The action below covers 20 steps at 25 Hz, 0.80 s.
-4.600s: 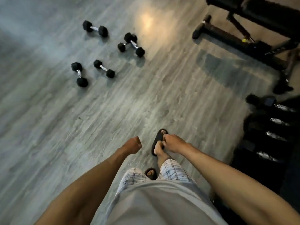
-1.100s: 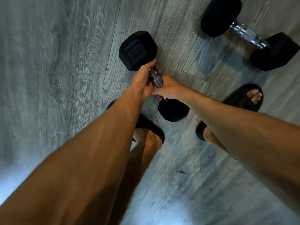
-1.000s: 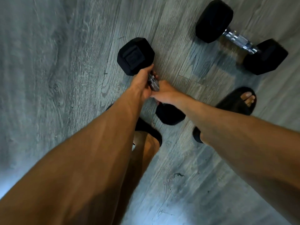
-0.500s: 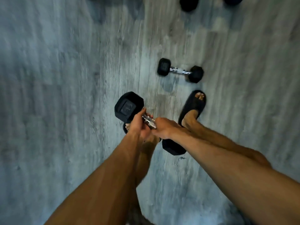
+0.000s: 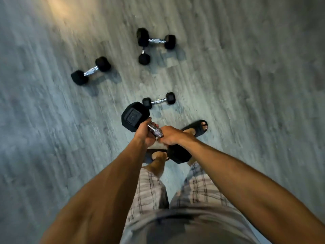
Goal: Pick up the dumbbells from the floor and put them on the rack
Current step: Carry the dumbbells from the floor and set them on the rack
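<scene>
View from a head camera looking down at a grey wood-plank floor [image 5: 246, 103], slightly blurred. In the centre, a person holds a black hex dumbbell [image 5: 155, 131] with a chrome handle in both hands, clear of the floor and in front of their legs. The left hand [image 5: 145, 137] grips the upper part of the handle just below the larger-looking head, which faces the camera. The right hand [image 5: 171, 136] grips the lower part, just above the other head. The fingers [image 5: 154, 124] of both hands are curled tightly round the handle, and the two hands touch each other; only a short stretch of chrome shows between them.

Four more dumbbells lie on the floor beyond the hands. A small dumbbell [image 5: 159, 100] lies closest, just past the held one. A mid-sized dumbbell [image 5: 91, 70] lies further off to the left, set at a slant. At the top, a wide dumbbell [image 5: 156, 39] lies level, and a short dumbbell [image 5: 144, 58] points away from it, one end against its left head.

Below the hands are the person's feet in black sandals, the right sandal [image 5: 197, 128] stepped ahead of the left sandal [image 5: 149, 155]. Both bare forearms reach up from the bottom corners, over plaid shorts [image 5: 151, 189] and a grey shirt [image 5: 184, 226]
</scene>
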### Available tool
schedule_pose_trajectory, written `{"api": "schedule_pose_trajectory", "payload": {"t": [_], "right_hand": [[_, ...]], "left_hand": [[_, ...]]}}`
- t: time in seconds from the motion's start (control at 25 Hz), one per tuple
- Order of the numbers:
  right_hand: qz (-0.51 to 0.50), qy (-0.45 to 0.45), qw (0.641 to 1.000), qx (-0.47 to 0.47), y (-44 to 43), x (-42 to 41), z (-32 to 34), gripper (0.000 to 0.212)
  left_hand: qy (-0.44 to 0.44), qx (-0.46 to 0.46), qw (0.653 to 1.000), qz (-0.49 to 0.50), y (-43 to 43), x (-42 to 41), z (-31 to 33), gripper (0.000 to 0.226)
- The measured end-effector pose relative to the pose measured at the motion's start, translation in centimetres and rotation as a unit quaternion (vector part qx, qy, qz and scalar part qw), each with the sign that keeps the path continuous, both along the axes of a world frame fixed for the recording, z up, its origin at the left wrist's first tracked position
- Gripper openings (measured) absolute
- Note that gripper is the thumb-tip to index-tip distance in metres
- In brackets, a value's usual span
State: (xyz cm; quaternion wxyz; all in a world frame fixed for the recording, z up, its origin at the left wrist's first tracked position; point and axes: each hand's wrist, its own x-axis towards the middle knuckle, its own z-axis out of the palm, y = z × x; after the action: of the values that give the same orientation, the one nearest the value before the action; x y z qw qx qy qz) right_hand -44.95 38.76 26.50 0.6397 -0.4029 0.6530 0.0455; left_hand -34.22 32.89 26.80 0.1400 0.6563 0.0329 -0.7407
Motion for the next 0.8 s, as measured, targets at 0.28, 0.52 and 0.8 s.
{"api": "schedule_pose_trajectory", "payload": {"t": [0.28, 0.52, 0.8], "right_hand": [[-0.152, -0.022, 0.988, -0.011, 4.1, -14.7, 4.5, 0.018], [-0.288, 0.009, 0.957, -0.022, 10.7, -28.7, 6.4, 0.015], [-0.481, 0.014, 0.876, -0.016, 19.2, -40.7, 7.5, 0.02]], "left_hand": [[-0.015, -0.007, 0.984, -0.178, 1.2, -17.0, 5.8, 0.028], [0.005, -0.007, 0.943, -0.332, 5.7, -33.7, 7.9, 0.03], [0.025, -0.013, 0.86, -0.51, 12.8, -50.6, 8.5, 0.025]]}}
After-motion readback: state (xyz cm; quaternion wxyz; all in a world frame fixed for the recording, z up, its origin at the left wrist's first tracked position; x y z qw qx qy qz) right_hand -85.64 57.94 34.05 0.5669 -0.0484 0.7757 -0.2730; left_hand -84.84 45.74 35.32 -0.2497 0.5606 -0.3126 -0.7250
